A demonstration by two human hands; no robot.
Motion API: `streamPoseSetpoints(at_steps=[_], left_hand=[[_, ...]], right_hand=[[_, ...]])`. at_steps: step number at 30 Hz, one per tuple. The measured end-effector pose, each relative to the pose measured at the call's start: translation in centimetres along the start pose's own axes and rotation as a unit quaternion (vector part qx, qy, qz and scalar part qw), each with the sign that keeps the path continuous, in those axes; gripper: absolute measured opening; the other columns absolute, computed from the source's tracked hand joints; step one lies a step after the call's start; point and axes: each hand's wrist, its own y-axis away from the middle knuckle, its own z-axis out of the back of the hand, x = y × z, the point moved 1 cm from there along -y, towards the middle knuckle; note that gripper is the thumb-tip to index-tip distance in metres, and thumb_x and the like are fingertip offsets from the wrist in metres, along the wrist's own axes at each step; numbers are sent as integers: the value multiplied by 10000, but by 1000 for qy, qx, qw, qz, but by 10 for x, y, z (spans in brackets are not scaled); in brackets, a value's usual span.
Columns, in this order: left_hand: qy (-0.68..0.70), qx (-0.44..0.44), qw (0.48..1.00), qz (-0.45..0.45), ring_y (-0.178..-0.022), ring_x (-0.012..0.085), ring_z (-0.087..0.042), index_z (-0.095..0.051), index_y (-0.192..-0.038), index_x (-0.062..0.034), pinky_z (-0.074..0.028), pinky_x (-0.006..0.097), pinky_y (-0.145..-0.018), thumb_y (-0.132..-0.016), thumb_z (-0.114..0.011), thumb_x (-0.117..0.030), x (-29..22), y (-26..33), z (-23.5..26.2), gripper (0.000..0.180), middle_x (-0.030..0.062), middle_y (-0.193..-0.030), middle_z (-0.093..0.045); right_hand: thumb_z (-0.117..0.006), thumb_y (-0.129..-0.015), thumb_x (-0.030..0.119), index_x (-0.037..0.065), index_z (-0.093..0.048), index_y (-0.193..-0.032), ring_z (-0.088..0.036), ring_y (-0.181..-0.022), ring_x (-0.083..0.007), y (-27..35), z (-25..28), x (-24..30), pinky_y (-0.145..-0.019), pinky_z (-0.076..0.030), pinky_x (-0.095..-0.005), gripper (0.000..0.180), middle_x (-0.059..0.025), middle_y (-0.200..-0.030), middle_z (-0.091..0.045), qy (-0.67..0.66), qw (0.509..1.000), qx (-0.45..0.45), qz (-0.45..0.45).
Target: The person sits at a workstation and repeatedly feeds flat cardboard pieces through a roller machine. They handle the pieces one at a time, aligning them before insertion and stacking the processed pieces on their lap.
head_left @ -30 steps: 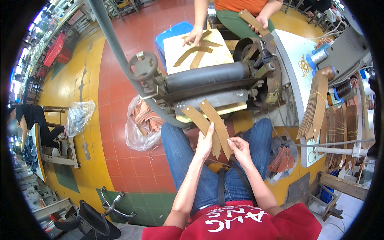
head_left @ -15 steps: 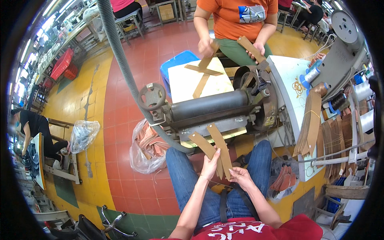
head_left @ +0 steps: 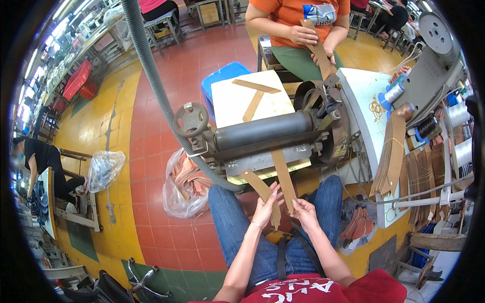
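Note:
My left hand (head_left: pixel 264 208) is closed around brown leather-like strips (head_left: pixel 256 184), which slant up toward the machine and hang below my fingers. My right hand (head_left: pixel 306 214) pinches the near end of another brown strip (head_left: pixel 284 177). That strip's far end lies on the metal feed plate (head_left: pixel 241 163) and passes out of sight at the dark bar in front of the roller (head_left: pixel 265 129). Beyond the roller, two brown strips (head_left: pixel 256 86) lie crosswise on a pale board (head_left: pixel 227 106). My left fingertips come close to the right-hand strip; whether they touch it I cannot tell.
Opposite me a co-worker in an orange shirt (head_left: pixel 283 15) holds a brown strip. A handwheel (head_left: pixel 191 119) and grey hose (head_left: pixel 146 55) flank the machine's left. A plastic bag of pink pieces (head_left: pixel 187 184) stands on the floor. On the right, a white table (head_left: pixel 361 96) carries thread spools and bundled strips.
The right-hand strip has moved forward onto the feed plate and under the bar. Across the machine, the co-worker has lifted a strip off the board, and both their hands are now together.

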Motion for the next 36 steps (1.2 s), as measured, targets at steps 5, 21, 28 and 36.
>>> streamPoseSetpoints(at_steps=[5,21,28,36], left_hand=[[-15,-18,999,22,-1241,299,-443,-277,-1399,8,-441,396,-974,-969,-464,-233,2,15,4,527,169,-1407,-372],[115,29,992,47,-1030,287,-569,-372,-1325,51,-471,415,-916,-935,-249,-389,7,44,7,601,156,-1094,-558],[56,-39,995,68,-912,271,-610,-383,-1306,70,-513,390,-866,-961,-155,-354,10,37,13,592,159,-976,-588],[-11,-84,996,28,-981,242,-622,-416,-1282,52,-537,348,-824,-996,-376,-295,-1,38,-2,451,203,-1106,-606]], right_hand=[[-588,-912,185,52,-639,-982,-583,-654,-63,0,-4,4,-606,-490,-216,159,-3,-802,-649,-3,1000,-2,1],[-614,-895,305,71,-636,-1015,-580,-656,-60,-37,-39,22,-566,-475,-206,264,2,-798,-641,29,998,44,-17],[-552,-929,355,101,-636,-1041,-554,-726,-50,-6,-18,-6,-606,-443,-201,290,20,-848,-624,121,988,82,-39],[-612,-898,287,38,-616,-1070,-596,-791,-81,20,-19,10,-663,-476,-229,303,-10,-909,-643,177,972,150,-33]])
